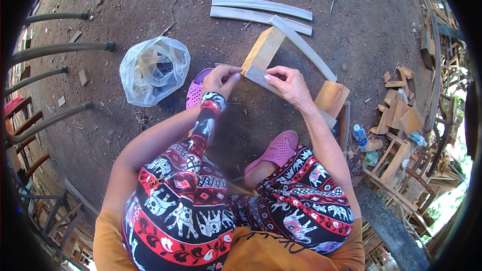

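Note:
My right hand [288,86] is closed on a grey wooden slat [262,79], thumb and fingers pinching its edge. One end of the slat lies against the near end of a pale wooden block [265,46]; toward its other end it passes beneath my hand. Just left of that corner, my left hand [221,79] has its fingertips pinched together; whatever they hold is too small to make out. A second wooden block [331,98] sits to the right, beside my forearm. Another grey slat [304,47] slants from the first block's far end toward the second block.
Two curved slats [261,4] lie on the dirt ahead. An open clear plastic bag [154,72] with dark contents stands left. Curved dark rods [63,49] jut in from the left. Wood offcuts [399,113] and a water bottle [360,138] are at right.

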`<action>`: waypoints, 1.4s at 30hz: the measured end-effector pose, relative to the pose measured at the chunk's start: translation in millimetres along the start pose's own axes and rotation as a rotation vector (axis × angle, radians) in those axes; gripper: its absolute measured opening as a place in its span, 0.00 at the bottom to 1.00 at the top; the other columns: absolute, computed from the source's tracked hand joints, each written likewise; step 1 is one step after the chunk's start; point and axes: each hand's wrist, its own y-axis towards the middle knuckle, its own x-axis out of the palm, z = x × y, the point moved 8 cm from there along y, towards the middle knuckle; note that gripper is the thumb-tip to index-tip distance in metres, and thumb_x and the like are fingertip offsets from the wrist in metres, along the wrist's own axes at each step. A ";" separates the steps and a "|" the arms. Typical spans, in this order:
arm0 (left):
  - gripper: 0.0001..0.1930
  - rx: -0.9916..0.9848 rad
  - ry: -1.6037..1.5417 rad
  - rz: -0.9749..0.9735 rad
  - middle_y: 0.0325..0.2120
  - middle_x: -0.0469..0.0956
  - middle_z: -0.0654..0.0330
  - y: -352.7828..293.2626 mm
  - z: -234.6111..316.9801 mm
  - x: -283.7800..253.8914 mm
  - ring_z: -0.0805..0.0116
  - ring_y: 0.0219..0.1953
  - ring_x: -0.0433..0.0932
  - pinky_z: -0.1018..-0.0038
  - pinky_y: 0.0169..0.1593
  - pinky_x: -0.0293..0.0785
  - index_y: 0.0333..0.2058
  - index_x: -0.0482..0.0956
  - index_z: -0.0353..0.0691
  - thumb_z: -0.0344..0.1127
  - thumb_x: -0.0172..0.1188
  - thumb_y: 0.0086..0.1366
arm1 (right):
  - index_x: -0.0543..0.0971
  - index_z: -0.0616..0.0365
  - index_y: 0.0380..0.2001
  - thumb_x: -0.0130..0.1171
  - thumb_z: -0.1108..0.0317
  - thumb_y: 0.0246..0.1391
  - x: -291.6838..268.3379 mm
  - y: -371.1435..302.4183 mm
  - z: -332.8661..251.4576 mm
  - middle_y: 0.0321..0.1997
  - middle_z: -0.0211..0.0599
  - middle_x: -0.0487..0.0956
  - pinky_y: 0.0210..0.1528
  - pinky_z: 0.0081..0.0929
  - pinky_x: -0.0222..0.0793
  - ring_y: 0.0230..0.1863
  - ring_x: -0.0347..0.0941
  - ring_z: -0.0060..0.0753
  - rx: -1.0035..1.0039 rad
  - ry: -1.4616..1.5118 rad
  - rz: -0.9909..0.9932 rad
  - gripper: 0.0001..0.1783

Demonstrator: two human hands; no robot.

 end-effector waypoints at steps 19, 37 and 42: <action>0.10 -0.754 -0.881 -0.219 0.27 0.74 0.68 8.1 -40.5 61.0 0.78 0.26 0.75 0.79 0.32 0.73 0.37 0.71 0.47 0.44 0.59 0.67 | 0.81 0.60 0.42 0.62 0.61 0.56 -1.6 -6.2 7.7 0.30 0.29 0.81 0.34 0.21 0.67 0.31 0.72 0.17 -0.044 0.063 0.035 0.15; 0.07 -0.488 -0.677 -0.261 0.33 0.73 0.64 17.5 -38.4 66.6 0.74 0.33 0.72 0.74 0.37 0.71 0.41 0.67 0.48 0.41 0.52 0.71 | 0.81 0.59 0.42 0.62 0.61 0.57 0.0 -9.4 1.9 0.28 0.22 0.76 0.33 0.18 0.64 0.29 0.67 0.14 -0.013 0.016 0.017 0.14; 0.08 -0.422 -0.733 -0.257 0.37 0.74 0.62 7.5 -36.0 52.4 0.72 0.40 0.75 0.73 0.45 0.74 0.46 0.72 0.44 0.35 0.54 0.70 | 0.81 0.59 0.43 0.62 0.61 0.57 2.5 -7.8 11.5 0.31 0.26 0.79 0.36 0.19 0.67 0.33 0.71 0.16 -0.040 0.067 0.018 0.15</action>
